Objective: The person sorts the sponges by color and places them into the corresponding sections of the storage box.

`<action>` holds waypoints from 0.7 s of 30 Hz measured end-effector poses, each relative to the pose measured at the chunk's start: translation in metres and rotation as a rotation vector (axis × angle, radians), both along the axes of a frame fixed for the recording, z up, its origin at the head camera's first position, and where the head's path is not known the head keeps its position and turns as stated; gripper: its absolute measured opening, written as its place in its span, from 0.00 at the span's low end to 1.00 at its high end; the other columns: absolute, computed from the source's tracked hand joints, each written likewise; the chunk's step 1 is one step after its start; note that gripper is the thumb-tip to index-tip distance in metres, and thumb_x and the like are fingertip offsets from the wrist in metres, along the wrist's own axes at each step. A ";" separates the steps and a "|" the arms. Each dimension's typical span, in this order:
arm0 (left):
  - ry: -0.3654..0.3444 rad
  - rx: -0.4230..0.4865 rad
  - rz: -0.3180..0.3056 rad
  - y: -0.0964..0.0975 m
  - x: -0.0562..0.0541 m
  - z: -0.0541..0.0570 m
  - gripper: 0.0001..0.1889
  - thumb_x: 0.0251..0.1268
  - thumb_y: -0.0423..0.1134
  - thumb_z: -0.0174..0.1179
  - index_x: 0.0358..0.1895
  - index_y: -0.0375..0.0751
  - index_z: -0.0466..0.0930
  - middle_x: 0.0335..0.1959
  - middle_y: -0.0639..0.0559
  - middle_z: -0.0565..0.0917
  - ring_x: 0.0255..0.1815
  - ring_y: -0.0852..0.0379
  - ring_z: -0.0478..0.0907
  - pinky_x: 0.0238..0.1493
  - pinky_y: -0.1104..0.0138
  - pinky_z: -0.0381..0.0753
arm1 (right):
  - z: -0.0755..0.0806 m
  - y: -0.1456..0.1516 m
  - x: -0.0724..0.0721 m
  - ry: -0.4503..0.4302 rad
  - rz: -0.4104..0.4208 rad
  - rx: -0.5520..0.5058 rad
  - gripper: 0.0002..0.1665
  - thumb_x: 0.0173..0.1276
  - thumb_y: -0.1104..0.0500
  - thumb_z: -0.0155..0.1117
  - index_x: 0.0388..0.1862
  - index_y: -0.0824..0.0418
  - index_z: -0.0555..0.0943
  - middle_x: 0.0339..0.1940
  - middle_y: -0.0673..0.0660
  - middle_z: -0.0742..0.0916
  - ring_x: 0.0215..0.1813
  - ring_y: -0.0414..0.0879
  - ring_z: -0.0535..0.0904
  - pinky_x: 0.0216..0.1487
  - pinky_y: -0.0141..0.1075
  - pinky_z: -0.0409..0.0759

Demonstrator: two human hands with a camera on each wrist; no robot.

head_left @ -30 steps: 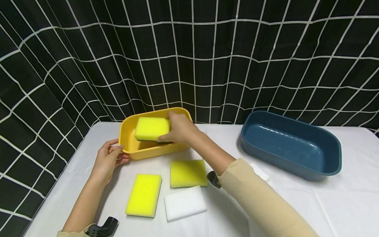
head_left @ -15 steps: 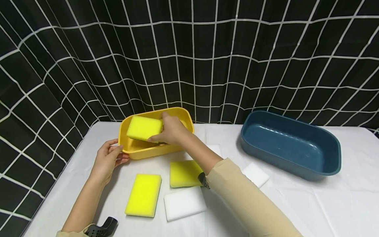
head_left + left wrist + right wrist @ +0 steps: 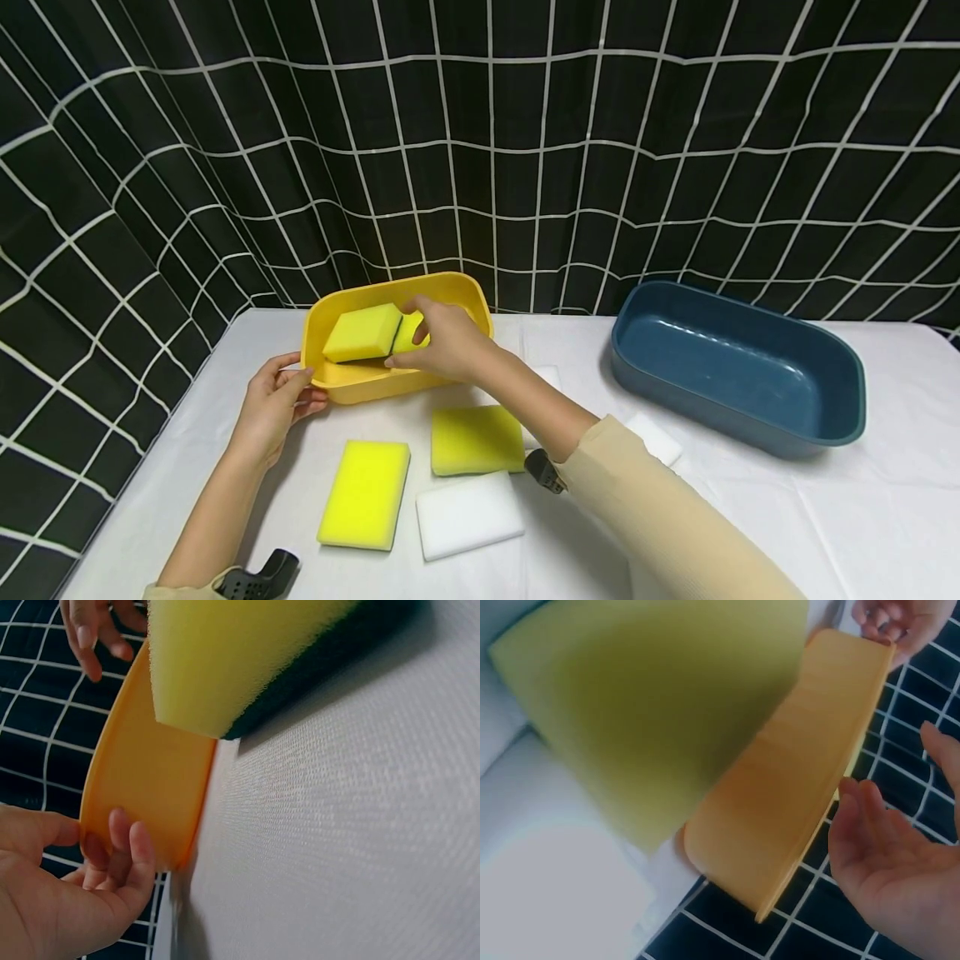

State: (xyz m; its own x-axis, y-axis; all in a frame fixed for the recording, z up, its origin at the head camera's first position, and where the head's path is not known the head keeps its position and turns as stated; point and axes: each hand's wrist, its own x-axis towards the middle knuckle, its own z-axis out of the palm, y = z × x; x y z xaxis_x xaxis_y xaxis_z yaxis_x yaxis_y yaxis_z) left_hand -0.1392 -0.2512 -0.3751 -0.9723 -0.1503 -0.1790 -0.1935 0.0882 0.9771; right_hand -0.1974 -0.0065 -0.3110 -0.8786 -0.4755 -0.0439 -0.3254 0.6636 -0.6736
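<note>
My left hand (image 3: 273,404) grips the left end of a yellow plastic bin (image 3: 390,385), its thumb and fingers at the rim, as the left wrist view also shows. Inside the bin, a yellow sponge (image 3: 362,332) with a dark underside leans at the left. Another yellow sponge (image 3: 408,332) lies beside it, partly hidden by my right hand (image 3: 446,340). That hand is over the bin with thumb and fingers spread apart, holding nothing. In the right wrist view, its fingers (image 3: 870,825) are relaxed above the rim.
In front of the bin lie two yellow sponges, a left one (image 3: 365,494) and a right one (image 3: 477,440), and a white sponge (image 3: 470,515). More white pieces (image 3: 654,438) are partly behind the right arm. A blue bin (image 3: 738,367) stands at the right; a black grid curtain (image 3: 517,167) hangs behind.
My right hand has shifted the sponge leftward in the yellow bin and let go of it, its fingers drawing back to the right. The left hand has stayed at the bin's rim.
</note>
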 end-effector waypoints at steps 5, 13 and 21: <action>-0.004 -0.011 0.002 0.001 0.000 0.001 0.28 0.85 0.32 0.47 0.79 0.26 0.53 0.35 0.57 0.79 0.30 0.67 0.83 0.39 0.75 0.87 | 0.001 0.014 0.007 -0.009 0.020 -0.035 0.42 0.67 0.50 0.79 0.74 0.62 0.72 0.54 0.62 0.87 0.58 0.56 0.82 0.58 0.42 0.83; 0.004 -0.004 0.003 0.001 0.000 0.000 0.28 0.85 0.32 0.47 0.79 0.25 0.52 0.35 0.56 0.79 0.30 0.66 0.83 0.39 0.75 0.87 | 0.004 0.033 0.022 0.021 0.072 -0.051 0.35 0.69 0.53 0.77 0.70 0.62 0.76 0.53 0.61 0.88 0.46 0.51 0.87 0.54 0.39 0.85; 0.010 -0.004 0.001 0.000 0.001 0.000 0.28 0.85 0.32 0.47 0.79 0.24 0.52 0.36 0.55 0.79 0.30 0.66 0.83 0.39 0.75 0.87 | -0.001 0.055 0.041 0.002 0.123 -0.090 0.31 0.69 0.54 0.76 0.67 0.62 0.78 0.52 0.61 0.89 0.43 0.48 0.86 0.49 0.36 0.85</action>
